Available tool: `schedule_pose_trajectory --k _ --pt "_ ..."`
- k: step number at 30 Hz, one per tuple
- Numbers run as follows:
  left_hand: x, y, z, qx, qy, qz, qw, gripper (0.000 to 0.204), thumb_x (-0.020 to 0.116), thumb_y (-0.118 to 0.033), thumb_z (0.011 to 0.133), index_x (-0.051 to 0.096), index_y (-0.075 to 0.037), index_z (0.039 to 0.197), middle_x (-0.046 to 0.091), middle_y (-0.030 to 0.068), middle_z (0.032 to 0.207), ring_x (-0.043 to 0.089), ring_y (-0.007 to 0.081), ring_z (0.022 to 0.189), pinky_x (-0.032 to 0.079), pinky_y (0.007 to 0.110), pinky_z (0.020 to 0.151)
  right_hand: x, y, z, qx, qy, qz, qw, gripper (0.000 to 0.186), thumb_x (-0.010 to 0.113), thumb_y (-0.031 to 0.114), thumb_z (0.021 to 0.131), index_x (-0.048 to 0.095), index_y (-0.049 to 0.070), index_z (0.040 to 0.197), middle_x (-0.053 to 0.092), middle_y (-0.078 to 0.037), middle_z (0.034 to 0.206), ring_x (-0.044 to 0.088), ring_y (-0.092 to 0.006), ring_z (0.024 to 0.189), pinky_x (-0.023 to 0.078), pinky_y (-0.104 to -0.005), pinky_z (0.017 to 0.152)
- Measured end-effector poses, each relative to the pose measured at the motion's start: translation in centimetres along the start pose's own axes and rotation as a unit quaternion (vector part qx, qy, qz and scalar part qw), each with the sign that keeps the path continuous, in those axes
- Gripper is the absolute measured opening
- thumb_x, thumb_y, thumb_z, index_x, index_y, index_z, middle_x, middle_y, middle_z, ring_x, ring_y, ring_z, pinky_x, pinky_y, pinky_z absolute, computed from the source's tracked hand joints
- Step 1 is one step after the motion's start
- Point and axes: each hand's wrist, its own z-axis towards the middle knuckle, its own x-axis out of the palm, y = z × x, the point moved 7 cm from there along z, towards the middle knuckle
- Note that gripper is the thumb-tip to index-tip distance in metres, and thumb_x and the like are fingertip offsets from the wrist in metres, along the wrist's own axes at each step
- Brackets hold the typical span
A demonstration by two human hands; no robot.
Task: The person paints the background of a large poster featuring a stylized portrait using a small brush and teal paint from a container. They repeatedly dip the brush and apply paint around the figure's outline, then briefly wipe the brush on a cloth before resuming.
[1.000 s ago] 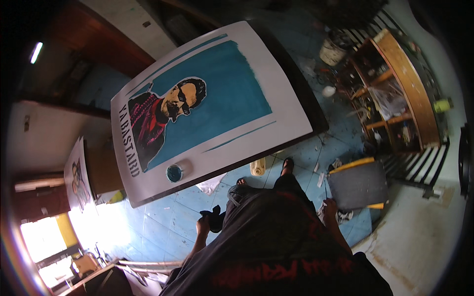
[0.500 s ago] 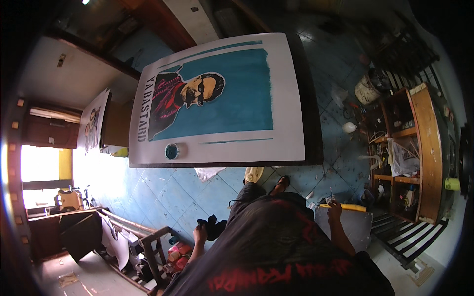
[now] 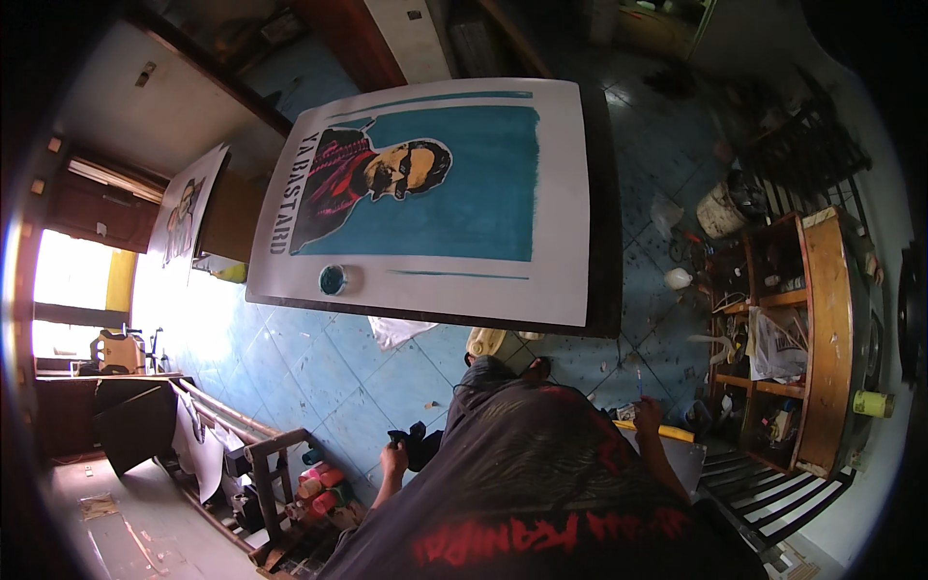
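My left hand [image 3: 392, 458], low at my left side, is closed on a bunched black cloth [image 3: 418, 447]. At my right side, my right hand [image 3: 648, 418] grips what looks like a thin paintbrush [image 3: 640, 383], pointing up; its tip is too small to make out. Ahead of me a large white sheet [image 3: 563, 193] lies on a dark board on the table. It bears a painted portrait [image 3: 406, 172] on a teal ground [image 3: 483, 184], with dark lettering along its left side. A small round pot of teal paint [image 3: 333, 279] stands on the sheet near its front edge.
Wooden shelves [image 3: 820, 338] with clutter stand at right, beside a stained bucket [image 3: 720, 211] and a slatted rack [image 3: 773, 503]. A wooden frame [image 3: 266, 503] and red containers [image 3: 319, 483] are at lower left. Another portrait [image 3: 182, 213] leans at far left. A pale jug [image 3: 485, 340] sits by my feet.
My view has turned slightly, so the table and sheet appear tilted, their right side lower. Both hands stay low at my sides with the same things in them.
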Motion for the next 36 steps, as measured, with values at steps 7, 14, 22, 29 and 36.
schedule_pose_trajectory --k 7,14,22,29,36 --pt "1.1 3.5 -1.2 -0.058 0.003 -0.018 0.998 0.042 0.057 -0.037 0.090 0.067 0.001 0.102 0.067 0.0250 0.103 0.062 0.0429 0.100 0.048 0.048 0.086 1.3 -1.0 1.8 0.093 0.006 0.050 0.994 0.019 0.061 0.009 0.086 0.062 0.011 0.104 0.060 -0.002 0.076 0.047 -0.0092 0.044 0.037 -0.0242 0.040" --pt "1.1 2.6 -1.8 -0.040 0.003 -0.034 0.999 0.037 0.056 -0.033 0.090 0.067 0.000 0.104 0.067 0.0242 0.102 0.062 0.0424 0.100 0.048 0.047 0.087 2.1 2.1 3.5 -0.184 0.024 -0.089 0.979 0.023 0.060 0.023 0.092 0.063 0.012 0.112 0.063 0.000 0.091 0.055 -0.0098 0.068 0.043 -0.0294 0.053" --pt "1.7 6.2 0.4 -0.117 -0.012 -0.032 0.993 0.037 0.059 -0.031 0.088 0.067 -0.001 0.108 0.066 0.0245 0.108 0.061 0.0397 0.107 0.048 0.045 0.091 2.0 11.6 -1.4 -0.002 -0.098 -0.007 0.995 0.038 0.063 0.034 0.091 0.065 0.002 0.113 0.066 -0.010 0.106 0.062 -0.0173 0.086 0.050 -0.0334 0.065" --pt "2.6 10.0 8.9 -0.169 0.006 -0.121 0.978 0.081 0.070 -0.045 0.081 0.043 0.010 0.133 0.056 0.0293 0.127 0.053 0.0406 0.121 0.042 0.044 0.102 -5.2 13.0 0.5 -0.072 -0.225 -0.091 0.967 0.032 0.062 0.029 0.091 0.068 0.000 0.103 0.067 -0.009 0.093 0.062 -0.0180 0.079 0.050 -0.0327 0.068" --pt "-9.7 -5.1 18.7 0.102 -0.226 -0.149 0.957 0.072 0.070 -0.031 0.084 0.038 0.006 0.138 0.044 0.0243 0.141 0.041 0.0391 0.131 0.032 0.043 0.111 3.0 21.2 -1.7 -0.005 -0.169 0.329 0.929 0.019 0.061 0.024 0.091 0.063 0.010 0.104 0.065 -0.002 0.088 0.055 -0.0115 0.072 0.042 -0.0251 0.065"
